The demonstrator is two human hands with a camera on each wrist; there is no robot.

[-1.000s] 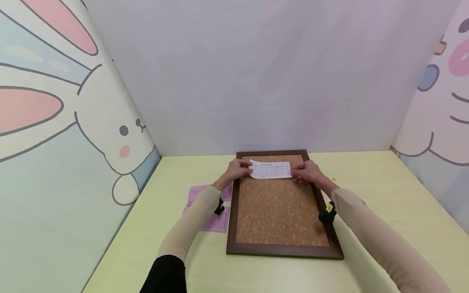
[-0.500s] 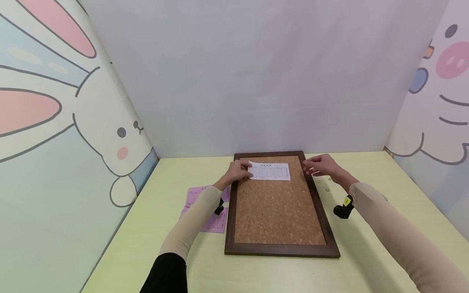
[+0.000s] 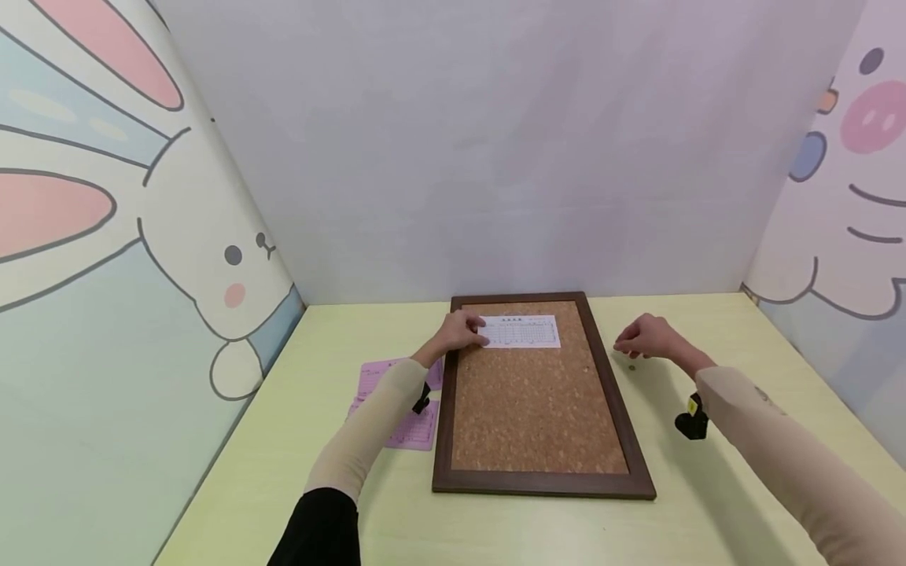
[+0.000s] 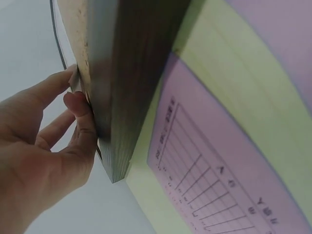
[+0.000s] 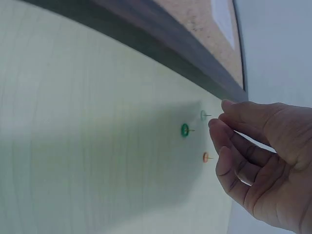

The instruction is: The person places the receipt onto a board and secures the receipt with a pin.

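Note:
A white printed slip (image 3: pixel 520 332) lies across the upper part of a cork board (image 3: pixel 538 409) with a dark wooden frame. My left hand (image 3: pixel 458 331) pinches the slip's left edge between thumb and fingers, seen close up in the left wrist view above the frame. Off the board's right side, my right hand (image 3: pixel 647 338) hovers low over the table with fingers loosely bent and nothing in them. Thumbtacks lie point up by its fingertips in the right wrist view: a pale green thumbtack (image 5: pixel 203 115), a green thumbtack (image 5: pixel 185 130) and an orange thumbtack (image 5: pixel 205 157).
Pink printed slips (image 3: pixel 418 428) lie on the yellow table (image 3: pixel 545 531) along the board's left side, partly under the left forearm. A pale wall (image 3: pixel 524 157) stands behind the board, with cartoon-painted walls on both sides.
My right hand has let go of the slip's right end and moved right, past the frame, down to the thumbtacks. The slip now lies flatter; my left hand stays at its left edge.

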